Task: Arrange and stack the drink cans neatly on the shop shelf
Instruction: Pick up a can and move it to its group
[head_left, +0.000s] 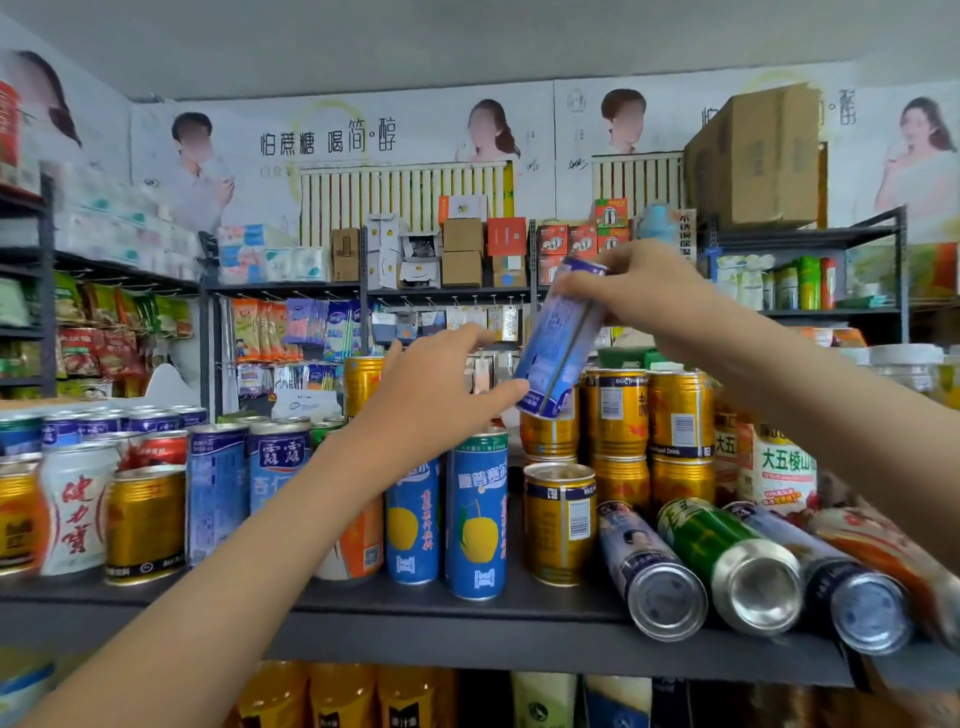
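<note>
A person's right hand (641, 293) grips the top end of a tall blue can (563, 338), held tilted in the air. The left hand (431, 397) has relaxed fingers, and its thumb touches the can's lower end. Just below the left hand stand two fruit-printed blue cans (478, 514). Stacked gold cans (618, 415) stand under the right hand. Beneath the right forearm, four cans lie on their sides (727, 561) on the dark shelf (467, 634).

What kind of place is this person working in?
Most likely a small grocery shop: drink cans crowd the dark shelf, snack packets hang on racks behind, and drink adverts cover the back wall.
</note>
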